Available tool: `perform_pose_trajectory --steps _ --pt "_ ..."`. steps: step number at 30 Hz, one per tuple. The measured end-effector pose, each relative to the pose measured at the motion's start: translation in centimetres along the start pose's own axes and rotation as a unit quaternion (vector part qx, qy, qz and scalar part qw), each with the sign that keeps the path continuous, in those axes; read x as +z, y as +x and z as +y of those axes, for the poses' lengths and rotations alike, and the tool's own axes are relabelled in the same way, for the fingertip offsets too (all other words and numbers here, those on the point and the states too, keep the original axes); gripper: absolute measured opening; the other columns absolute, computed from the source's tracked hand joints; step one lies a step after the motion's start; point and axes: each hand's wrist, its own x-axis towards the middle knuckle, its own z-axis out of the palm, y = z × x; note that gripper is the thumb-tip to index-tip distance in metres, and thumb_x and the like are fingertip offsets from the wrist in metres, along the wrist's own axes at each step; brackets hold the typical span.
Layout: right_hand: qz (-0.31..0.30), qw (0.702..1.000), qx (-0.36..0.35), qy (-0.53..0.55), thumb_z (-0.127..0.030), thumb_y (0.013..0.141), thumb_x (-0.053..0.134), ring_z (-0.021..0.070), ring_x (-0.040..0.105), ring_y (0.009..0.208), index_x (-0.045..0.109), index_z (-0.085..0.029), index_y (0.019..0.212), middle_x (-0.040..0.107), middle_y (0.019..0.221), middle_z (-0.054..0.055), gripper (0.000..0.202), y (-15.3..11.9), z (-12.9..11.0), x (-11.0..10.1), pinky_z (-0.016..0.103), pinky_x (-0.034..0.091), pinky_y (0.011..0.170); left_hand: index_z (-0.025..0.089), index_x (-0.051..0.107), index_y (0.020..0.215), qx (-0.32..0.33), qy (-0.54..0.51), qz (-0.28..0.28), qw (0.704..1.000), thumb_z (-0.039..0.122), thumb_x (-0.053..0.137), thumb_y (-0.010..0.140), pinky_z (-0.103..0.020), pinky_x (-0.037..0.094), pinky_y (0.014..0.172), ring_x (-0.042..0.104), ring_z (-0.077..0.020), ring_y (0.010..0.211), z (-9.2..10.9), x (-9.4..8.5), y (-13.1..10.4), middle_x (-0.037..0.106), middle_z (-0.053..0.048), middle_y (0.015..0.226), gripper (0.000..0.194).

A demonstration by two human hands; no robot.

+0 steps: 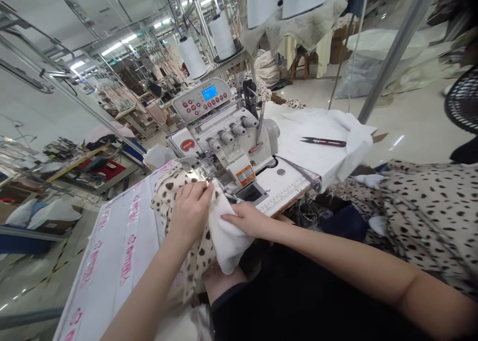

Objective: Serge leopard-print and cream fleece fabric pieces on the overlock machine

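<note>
Our left hand (192,204) lies on the spotted cloth (196,264), right by the sewing end of the sewing machine (229,147); we cannot tell if its fingers grip. Our right hand (248,219), just beside it, pinches the white cloth (226,244) between thumb and fingers. We seem to be guiding an edge for sewing. The next move probably calls for flat cloth and careful fingers. Our left fingers hide part of that edge. The table (115,246) stretches left of our hands. Right of them hangs a spotted pile (429,206). Beyond our right hand lie small snips (324,142); farther off stand thread cones (224,35).
</note>
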Motion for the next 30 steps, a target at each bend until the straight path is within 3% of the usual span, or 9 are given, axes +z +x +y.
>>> perform_pose_trajectory --steps 2,7,10,13,17,21,26,30 --pt "-0.001 1.000 -0.004 0.000 -0.024 0.081 0.051 0.0111 0.045 0.059 0.057 -0.013 0.065 0.050 0.058 -0.002 0.020 0.0 0.0 -0.1 0.019 0.032 0.056 0.009 0.059 0.102 -0.027 -0.028 0.011 0.999 0.012 0.050 0.077 -0.034 0.042 0.075 0.047 -0.0217 0.083 0.2 -0.1 -0.3 0.056 -0.011 0.089 0.027" --pt "-0.005 1.000 0.003 0.000 -0.025 0.082 0.050 0.0117 0.046 0.059 0.060 -0.012 0.069 0.053 0.059 -0.001 0.021 -0.2 0.3 -0.1 0.019 0.033 0.056 0.013 0.058 0.097 -0.174 -0.115 -0.007 0.978 0.019 0.047 0.081 -0.028 0.042 0.081 0.052 -0.0174 0.090 1.3 -1.4 -0.6 0.058 -0.007 0.095 0.021" --pt "-0.004 1.000 -0.006 0.013 -0.026 0.083 0.050 0.0131 0.049 0.063 0.062 -0.012 0.074 0.056 0.063 0.000 0.020 -0.1 0.6 0.0 0.020 0.035 0.058 0.016 0.058 0.093 -0.202 -0.133 -0.035 0.970 0.023 0.047 0.082 -0.026 0.042 0.083 0.054 -0.0152 0.091 2.0 -1.9 -0.7 0.059 -0.003 0.097 0.018" --pt "-0.005 1.000 -0.010 0.017 -0.025 0.083 0.049 0.0135 0.050 0.065 0.063 -0.012 0.076 0.057 0.064 0.001 0.020 -0.1 0.7 0.1 0.019 0.035 0.059 0.014 0.058 0.095 -0.186 -0.107 -0.036 0.976 0.021 0.048 0.080 -0.028 0.042 0.083 0.052 -0.0169 0.093 2.0 -1.8 -0.8 0.057 -0.005 0.100 0.019" --pt "-0.004 1.000 0.001 0.008 -0.025 0.083 0.049 0.0132 0.051 0.064 0.063 -0.012 0.076 0.057 0.065 0.001 0.020 0.0 0.7 0.1 0.019 0.035 0.058 0.013 0.059 0.094 -0.097 -0.038 -0.017 0.994 0.013 0.041 0.079 -0.029 0.044 0.071 0.050 -0.0191 0.086 0.6 -1.1 -0.9 0.054 -0.008 0.094 0.023" --pt "-0.003 1.000 -0.003 0.009 -0.025 0.083 0.049 0.0134 0.051 0.065 0.063 -0.012 0.077 0.057 0.065 0.001 0.020 -0.1 0.5 0.3 0.019 0.035 0.059 0.014 0.061 0.092 -0.035 -0.003 -0.009 0.999 0.014 0.044 0.080 -0.033 0.042 0.074 0.045 -0.0211 0.084 -0.2 -1.1 -0.8 0.053 -0.009 0.089 0.020" --pt "0.006 1.000 -0.004 0.025 -0.024 0.083 0.049 0.0140 0.052 0.066 0.063 -0.012 0.077 0.059 0.067 0.001 0.019 0.0 0.7 0.6 0.020 0.036 0.060 0.008 0.057 0.103 -0.079 0.022 -0.012 0.997 0.010 0.043 0.082 -0.030 0.041 0.069 0.043 -0.0201 0.078 2.5 -1.3 -1.3 0.051 -0.010 0.083 0.026" --pt "0.012 0.999 -0.019 0.027 -0.027 0.083 0.049 0.0137 0.051 0.063 0.061 -0.013 0.074 0.058 0.064 0.001 0.021 0.1 1.3 1.2 0.020 0.036 0.058 0.006 0.057 0.101 -0.107 0.048 0.002 0.993 0.010 0.045 0.080 -0.030 0.040 0.067 0.043 -0.0203 0.074 3.9 -1.1 -1.5 0.052 -0.010 0.078 0.024"
